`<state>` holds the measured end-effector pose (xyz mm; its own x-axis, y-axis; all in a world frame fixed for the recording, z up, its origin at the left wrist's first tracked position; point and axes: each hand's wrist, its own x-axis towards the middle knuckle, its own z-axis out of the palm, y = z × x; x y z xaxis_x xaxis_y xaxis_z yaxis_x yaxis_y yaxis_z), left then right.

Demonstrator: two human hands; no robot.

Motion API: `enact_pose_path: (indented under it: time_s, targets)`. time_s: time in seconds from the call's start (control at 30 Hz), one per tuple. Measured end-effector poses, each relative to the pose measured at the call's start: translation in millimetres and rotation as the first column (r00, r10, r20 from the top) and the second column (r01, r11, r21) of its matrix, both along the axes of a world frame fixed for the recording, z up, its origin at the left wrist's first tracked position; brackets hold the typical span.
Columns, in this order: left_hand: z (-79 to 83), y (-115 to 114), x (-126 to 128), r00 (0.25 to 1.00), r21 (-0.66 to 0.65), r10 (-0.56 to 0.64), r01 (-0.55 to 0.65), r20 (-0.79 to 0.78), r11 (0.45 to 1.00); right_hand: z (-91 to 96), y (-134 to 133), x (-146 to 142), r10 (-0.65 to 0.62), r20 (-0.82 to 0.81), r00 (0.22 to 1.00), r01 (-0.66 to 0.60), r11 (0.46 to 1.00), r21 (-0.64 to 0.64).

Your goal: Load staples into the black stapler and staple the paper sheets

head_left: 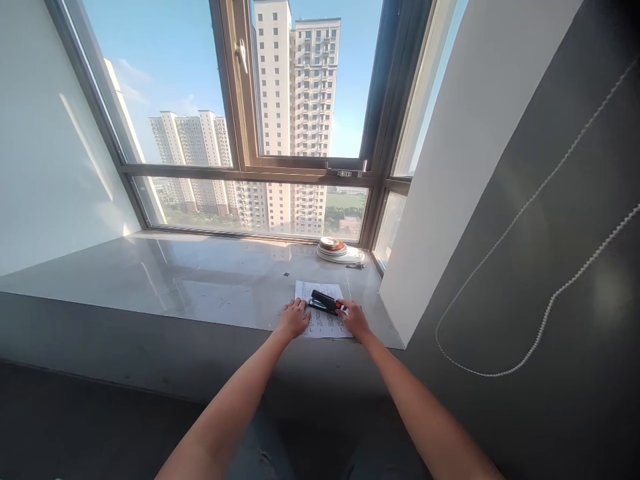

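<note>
A black stapler (324,303) with a red spot near its right end lies slantwise over a printed sheet of paper (326,327) on the window ledge. Its jaw end points left and looks parted. My right hand (355,321) grips the stapler's right end between thumb and fingers. At the paper's left edge, my left hand (294,319) rests with its fingers stretched out, the thumb on the sheet, close to the stapler's jaw end. Whether more than one sheet lies there, I cannot tell.
Behind the paper stands a stack of plates (332,249), with a small dark item (356,267) that looks like keys beside it. A tiny dark piece (287,274) lies on the glossy ledge (200,280). At right hangs a looped bead chain (543,333). The window (300,175) is behind.
</note>
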<state>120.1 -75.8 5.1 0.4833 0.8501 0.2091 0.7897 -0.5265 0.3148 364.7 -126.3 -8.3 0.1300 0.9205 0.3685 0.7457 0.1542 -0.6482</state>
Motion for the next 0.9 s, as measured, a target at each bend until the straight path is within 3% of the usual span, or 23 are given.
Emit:
enact_pose_path:
  time_s: [0.3,0.43,0.67,0.9]
  targets:
    - [-11.5,24.8,-5.2,0.985,-0.081,-0.026,0.040,0.172,0.996,-9.0,9.1,3.5,0.026,-0.258,0.966,-0.001,0.996,0.094]
    - [-12.6,25.7,-6.5,0.974,-0.086,-0.025,0.046,0.226,0.995,-7.1,6.1,4.5,-0.045,-0.238,0.970,0.071,0.992,0.103]
    - [-14.4,30.3,-5.7,0.973,-0.042,-0.059,0.070,0.224,0.997,-6.4,4.5,3.4,-0.014,-0.174,0.985,0.036,0.992,0.123]
    - [-28.0,44.7,-8.5,0.878,-0.175,-0.004,0.100,0.478,0.980,-12.0,8.1,2.9,-0.140,-0.066,0.988,0.145,0.985,0.089]
